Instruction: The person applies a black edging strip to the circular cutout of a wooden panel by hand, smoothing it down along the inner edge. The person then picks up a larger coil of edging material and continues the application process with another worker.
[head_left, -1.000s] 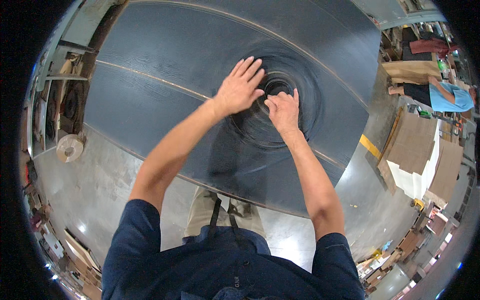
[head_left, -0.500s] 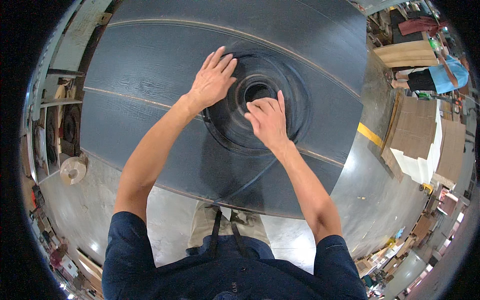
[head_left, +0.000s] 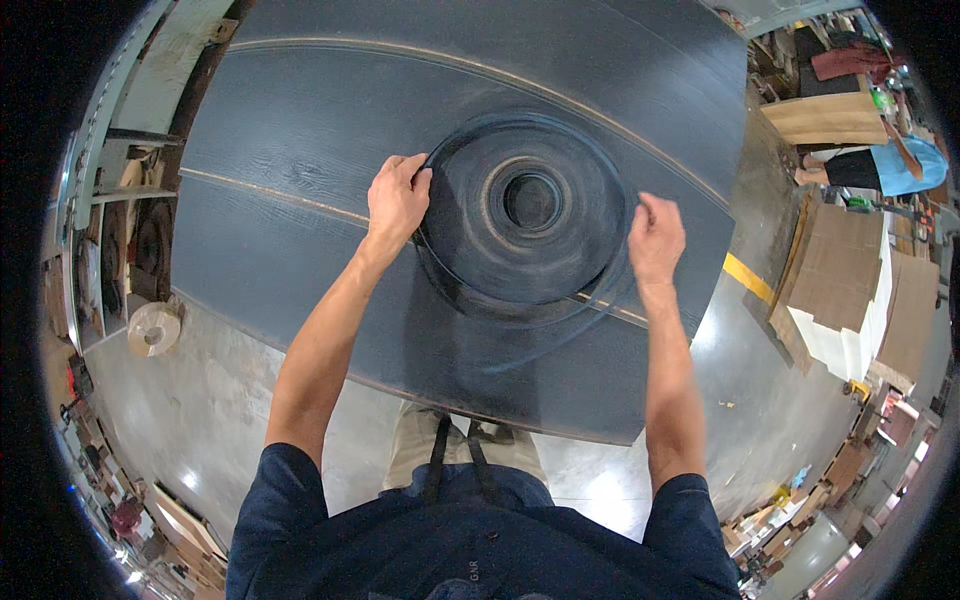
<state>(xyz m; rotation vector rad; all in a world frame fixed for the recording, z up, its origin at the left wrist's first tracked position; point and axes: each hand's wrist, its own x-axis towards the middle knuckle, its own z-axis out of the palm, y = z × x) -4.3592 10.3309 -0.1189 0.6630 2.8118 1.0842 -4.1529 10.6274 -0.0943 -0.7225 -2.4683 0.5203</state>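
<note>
A large flat coil of dark edge-banding tape (head_left: 530,205) lies on top of stacked dark wood-grain panels (head_left: 300,160). My left hand (head_left: 397,198) grips the coil's left rim, fingers curled over the edge. On the coil's right side my right hand (head_left: 655,238) is closed on a loose outer strip of the tape (head_left: 560,335), which hangs in a slack loop below the coil. Both forearms reach up from the lower edge of the picture.
A pale roll of tape (head_left: 152,328) lies on the grey floor at left, beside shelving (head_left: 110,230). Cardboard and white boards (head_left: 850,300) stand at right. Another person in a blue top (head_left: 890,165) is at far right. A yellow floor line (head_left: 748,278) runs beside the panels.
My hands have moved apart from the coil's top face to its two sides. The left now grips the rim and the right holds a loosened outer strip.
</note>
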